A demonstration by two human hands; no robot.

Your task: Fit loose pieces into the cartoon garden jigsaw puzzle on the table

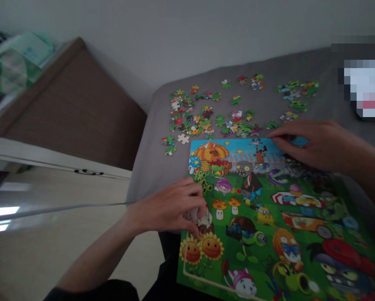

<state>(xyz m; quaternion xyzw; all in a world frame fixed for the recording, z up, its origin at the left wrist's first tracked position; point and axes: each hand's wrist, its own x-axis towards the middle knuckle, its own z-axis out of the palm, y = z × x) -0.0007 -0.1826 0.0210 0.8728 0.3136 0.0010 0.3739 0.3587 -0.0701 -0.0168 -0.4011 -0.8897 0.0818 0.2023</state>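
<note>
A puzzle board (pixel 237 255) printed with cartoon plants and zombies lies tilted at the near edge of a grey-covered surface. My left hand (pixel 175 205) rests over its left edge, fingers curved and the thumb apart from them, with nothing visible between. At the board's far edge is my right hand (pixel 312 144), its thumb and index finger drawn close together in a pinch. Whatever sits between those fingertips is too small or hidden to make out. Just beyond the board, loose puzzle pieces (pixel 195 121) lie in a heap.
More puzzle pieces (pixel 297 90) are scattered toward the back right of the grey cover (pixel 256 98). A blurred-out object (pixel 367 85) stands at the far right. On the left is a brown-sided cabinet (pixel 74 100) with a green and white package (pixel 15 67) on top. A wall rises behind.
</note>
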